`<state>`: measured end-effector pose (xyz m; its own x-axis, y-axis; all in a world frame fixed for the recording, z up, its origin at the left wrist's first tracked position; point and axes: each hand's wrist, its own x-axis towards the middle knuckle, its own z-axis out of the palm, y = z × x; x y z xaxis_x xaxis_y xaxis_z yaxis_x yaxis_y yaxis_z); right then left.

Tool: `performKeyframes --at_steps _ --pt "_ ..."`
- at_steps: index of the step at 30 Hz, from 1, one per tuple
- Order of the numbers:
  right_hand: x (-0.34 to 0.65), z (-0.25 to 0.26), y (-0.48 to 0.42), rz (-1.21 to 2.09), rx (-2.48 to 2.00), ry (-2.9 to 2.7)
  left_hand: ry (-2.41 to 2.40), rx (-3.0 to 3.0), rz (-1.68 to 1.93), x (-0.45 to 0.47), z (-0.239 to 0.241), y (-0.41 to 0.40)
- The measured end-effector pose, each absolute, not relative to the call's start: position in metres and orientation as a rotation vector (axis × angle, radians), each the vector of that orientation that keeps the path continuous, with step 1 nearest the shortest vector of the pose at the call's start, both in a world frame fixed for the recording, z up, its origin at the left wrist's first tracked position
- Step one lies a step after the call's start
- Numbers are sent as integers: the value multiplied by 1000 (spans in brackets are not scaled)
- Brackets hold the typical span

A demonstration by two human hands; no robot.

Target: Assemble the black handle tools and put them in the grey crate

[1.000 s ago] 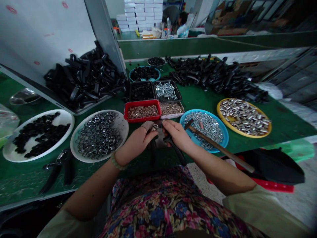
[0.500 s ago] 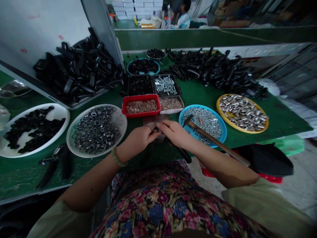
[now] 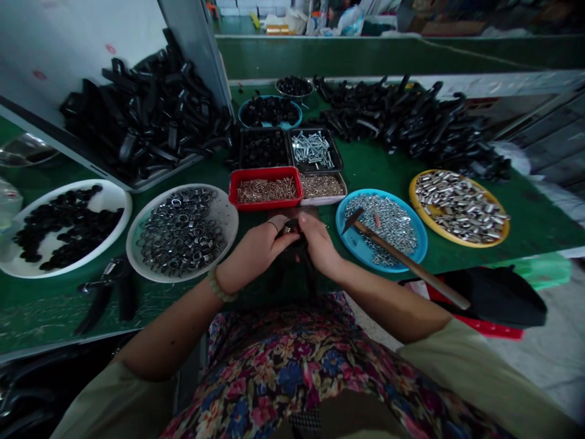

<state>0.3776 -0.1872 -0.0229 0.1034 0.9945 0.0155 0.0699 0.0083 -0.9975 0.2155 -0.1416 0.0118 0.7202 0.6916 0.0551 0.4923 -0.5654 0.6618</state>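
Observation:
My left hand [image 3: 256,251] and my right hand [image 3: 319,244] meet over the green table [image 3: 55,317], just in front of the red tray [image 3: 265,190] of small copper-coloured pins. Both are closed on one black handled part [image 3: 297,259], which hangs down between them toward my lap. A small metal ring piece [image 3: 287,228] sits at its top, pinched by my left fingertips. My right fingers press against the same spot from the right.
A white plate of metal rings [image 3: 181,231] lies left of my hands, and a blue plate of nuts [image 3: 381,228] with a hammer [image 3: 406,263] across it lies to the right. Black handles [image 3: 150,128] are piled behind. Pliers [image 3: 107,292] rest front left.
My right hand has drawn in closer to the left, and the black part's legs have swung from slanting right to hanging straight down. The view has tilted slightly downward.

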Motion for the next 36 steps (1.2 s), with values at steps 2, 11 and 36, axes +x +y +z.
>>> performKeyframes --at_steps 2,11,36 --pt "398 -20 -153 997 -1337 -1491 859 2263 490 205 18 -136" --pt "416 -38 -17 -72 -1803 -2757 607 2898 240 232 -35 -145" --pt "460 -59 -195 735 -1750 -1702 1243 2570 442 262 -42 6"
